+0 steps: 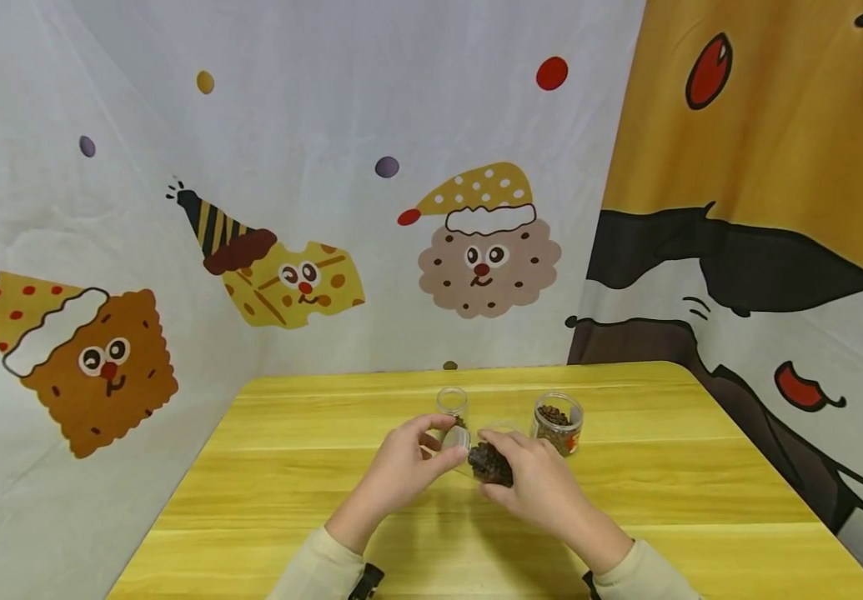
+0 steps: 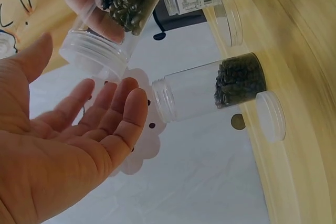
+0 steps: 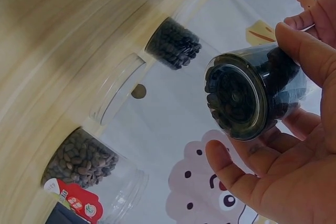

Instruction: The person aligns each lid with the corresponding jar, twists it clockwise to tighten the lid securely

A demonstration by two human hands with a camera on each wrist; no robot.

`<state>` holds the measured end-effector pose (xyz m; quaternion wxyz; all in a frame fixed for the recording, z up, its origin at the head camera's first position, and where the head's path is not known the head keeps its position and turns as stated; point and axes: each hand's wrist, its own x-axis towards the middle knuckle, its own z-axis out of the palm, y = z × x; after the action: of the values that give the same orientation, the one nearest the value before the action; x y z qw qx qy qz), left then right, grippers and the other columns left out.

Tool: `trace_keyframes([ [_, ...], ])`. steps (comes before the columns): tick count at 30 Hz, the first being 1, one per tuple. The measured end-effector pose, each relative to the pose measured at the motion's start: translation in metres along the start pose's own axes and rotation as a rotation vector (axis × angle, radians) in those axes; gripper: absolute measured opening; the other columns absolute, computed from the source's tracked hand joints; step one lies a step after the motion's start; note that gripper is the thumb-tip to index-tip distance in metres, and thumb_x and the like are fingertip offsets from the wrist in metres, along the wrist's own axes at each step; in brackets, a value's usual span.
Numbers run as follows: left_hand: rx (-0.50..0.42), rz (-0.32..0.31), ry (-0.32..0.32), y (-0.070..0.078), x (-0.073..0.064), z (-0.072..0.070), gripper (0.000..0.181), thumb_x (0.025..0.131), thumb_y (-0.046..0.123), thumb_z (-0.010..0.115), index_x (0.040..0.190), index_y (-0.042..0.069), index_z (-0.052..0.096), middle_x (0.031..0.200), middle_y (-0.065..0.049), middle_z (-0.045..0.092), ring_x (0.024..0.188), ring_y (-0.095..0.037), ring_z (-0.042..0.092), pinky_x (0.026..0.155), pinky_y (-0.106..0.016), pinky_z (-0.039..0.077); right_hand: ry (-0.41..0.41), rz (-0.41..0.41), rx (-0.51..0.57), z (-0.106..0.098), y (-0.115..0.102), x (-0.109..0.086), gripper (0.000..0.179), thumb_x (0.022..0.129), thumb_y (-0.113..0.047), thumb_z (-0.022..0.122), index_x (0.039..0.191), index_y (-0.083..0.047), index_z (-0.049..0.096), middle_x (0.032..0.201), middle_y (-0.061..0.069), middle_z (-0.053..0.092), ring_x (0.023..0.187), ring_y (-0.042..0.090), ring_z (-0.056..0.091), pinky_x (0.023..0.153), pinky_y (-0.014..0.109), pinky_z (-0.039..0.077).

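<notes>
My right hand [image 1: 539, 479] grips a clear plastic jar [image 3: 247, 93] of dark seeds, tipped so its mouth end points toward my left hand. A translucent whitish lid [image 2: 94, 53] appears to cover that end. My left hand [image 2: 79, 135] is beside the lid, palm up with fingers relaxed and slightly bent; in the left wrist view they look apart from it. Behind the hands stands a slim uncapped jar [image 2: 239, 82], partly filled with dark seeds. In the head view, my left fingers partly hide this slim jar.
A wide uncapped jar [image 1: 557, 421] of brown seeds, with a red label, stands to the right. A small white lid [image 2: 270, 116] lies by the slim jar. Between the standing jars is a larger clear lid [image 3: 118, 87]. A patterned curtain [image 1: 311, 125] hangs behind the table [image 1: 288, 500].
</notes>
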<state>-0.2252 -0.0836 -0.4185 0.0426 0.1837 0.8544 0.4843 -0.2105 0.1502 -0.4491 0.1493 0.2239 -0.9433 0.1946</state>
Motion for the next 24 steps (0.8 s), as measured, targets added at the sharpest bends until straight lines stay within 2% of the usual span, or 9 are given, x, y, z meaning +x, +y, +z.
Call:
trace_keyframes([
  [3,-0.024,-0.016,0.016,-0.0013,-0.0001,0.0015,0.054,0.101,0.047,0.074,0.143,0.013,0.067,0.133,-0.006,0.072,0.097,-0.017,0.065,0.07,-0.03,0.058,-0.004,0.0,0.0,-0.0005,-0.0007,-0.0002,0.072,0.081,-0.036,0.096,0.143,-0.015,0.067,0.13,0.009,0.076,0.11,0.031,0.075,0.097,0.058,0.059],
  [6,-0.018,-0.025,0.022,-0.001,-0.0005,0.0019,0.051,0.101,0.043,0.075,0.141,0.013,0.068,0.126,-0.005,0.074,0.092,-0.016,0.065,0.066,-0.029,0.057,-0.005,-0.004,-0.002,-0.0007,-0.0011,-0.0006,0.072,0.081,-0.035,0.096,0.144,-0.015,0.067,0.13,0.009,0.076,0.11,0.031,0.075,0.097,0.058,0.059],
  [10,0.0,-0.02,0.014,0.0003,-0.0004,0.0012,0.048,0.1,0.035,0.078,0.142,0.015,0.068,0.13,-0.004,0.073,0.096,-0.015,0.068,0.069,-0.027,0.058,-0.004,-0.004,-0.008,-0.0005,-0.0015,-0.001,0.072,0.08,-0.035,0.096,0.143,-0.015,0.067,0.129,0.009,0.076,0.11,0.031,0.075,0.097,0.059,0.058],
  [13,0.007,-0.009,0.002,0.0015,-0.0001,0.0007,0.048,0.099,0.031,0.079,0.143,0.016,0.068,0.134,-0.006,0.072,0.099,-0.017,0.07,0.072,-0.027,0.06,-0.004,-0.002,-0.017,-0.0001,-0.0013,-0.0011,0.073,0.08,-0.036,0.097,0.143,-0.015,0.067,0.128,0.009,0.076,0.11,0.03,0.075,0.097,0.059,0.058],
  [24,0.016,-0.004,-0.008,0.0027,-0.001,0.0011,0.049,0.098,0.026,0.081,0.144,0.015,0.067,0.136,-0.01,0.07,0.1,-0.024,0.07,0.074,-0.031,0.061,-0.002,0.002,-0.024,0.0007,-0.0008,-0.0014,0.073,0.079,-0.036,0.097,0.142,-0.016,0.068,0.128,0.008,0.076,0.109,0.029,0.075,0.096,0.058,0.059],
])
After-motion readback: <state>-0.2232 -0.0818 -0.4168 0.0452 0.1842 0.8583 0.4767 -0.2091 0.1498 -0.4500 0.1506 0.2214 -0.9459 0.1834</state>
